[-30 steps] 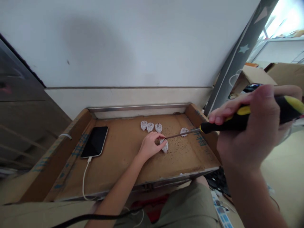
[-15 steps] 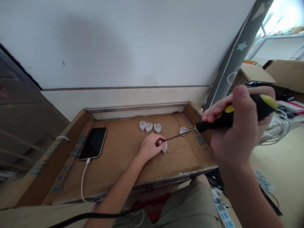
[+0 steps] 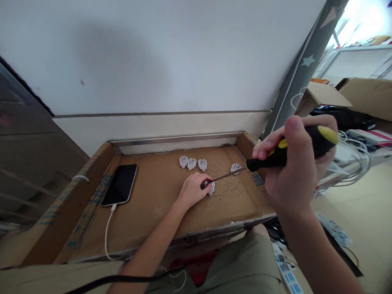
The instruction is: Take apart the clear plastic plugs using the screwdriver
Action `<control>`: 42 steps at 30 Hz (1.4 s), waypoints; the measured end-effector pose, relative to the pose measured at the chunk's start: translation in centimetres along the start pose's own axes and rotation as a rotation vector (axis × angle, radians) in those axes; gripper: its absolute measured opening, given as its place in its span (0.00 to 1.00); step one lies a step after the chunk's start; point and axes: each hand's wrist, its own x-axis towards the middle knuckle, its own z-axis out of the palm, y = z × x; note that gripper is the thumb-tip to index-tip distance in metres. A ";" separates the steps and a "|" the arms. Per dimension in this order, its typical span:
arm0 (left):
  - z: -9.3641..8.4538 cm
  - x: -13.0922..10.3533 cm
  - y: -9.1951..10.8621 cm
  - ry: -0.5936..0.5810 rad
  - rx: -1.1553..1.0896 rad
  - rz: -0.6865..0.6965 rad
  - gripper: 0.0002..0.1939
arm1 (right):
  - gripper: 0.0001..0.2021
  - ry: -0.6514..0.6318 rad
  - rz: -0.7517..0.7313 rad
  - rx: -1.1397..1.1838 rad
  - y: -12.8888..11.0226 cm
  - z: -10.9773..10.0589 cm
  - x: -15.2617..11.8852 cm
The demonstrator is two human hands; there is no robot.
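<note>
My right hand (image 3: pixel 298 163) is wrapped round the black and yellow handle of a screwdriver (image 3: pixel 228 175). Its long shaft slants down to the left, and the tip meets a small white plug (image 3: pixel 211 189). My left hand (image 3: pixel 194 188) pinches that plug against the cardboard; its fingers partly cover both the plug and the tip. Behind the left hand stand three similar white plugs (image 3: pixel 192 163) in a row, metal pins up. One more white plug (image 3: pixel 235 168) sits to the right, partly behind the screwdriver shaft.
A shallow cardboard tray (image 3: pixel 153 192) with raised sides forms the work surface. On its left lies a phone (image 3: pixel 120 185) with a white cable (image 3: pixel 106 232). Many tiny dark bits (image 3: pixel 229 188) are scattered on the right. Beyond stands a white wall (image 3: pixel 171 61); boxes (image 3: pixel 364 96) and cables are at right.
My right hand and the screwdriver handle have shifted left and slightly down. The tip stays at the plug, and my left hand has hardly moved.
</note>
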 end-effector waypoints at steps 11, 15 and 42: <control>0.0 0.0 -0.1 -0.010 0.036 0.009 0.05 | 0.13 -0.051 0.022 -0.011 1.0 0.2 0.3; 0.2 0.0 -0.3 -0.004 0.037 0.009 0.04 | 0.16 -0.134 0.100 0.023 1.4 0.4 1.9; 0.2 0.0 -0.3 0.003 -0.043 -0.110 0.05 | 0.15 -0.070 0.002 0.010 1.9 1.1 1.9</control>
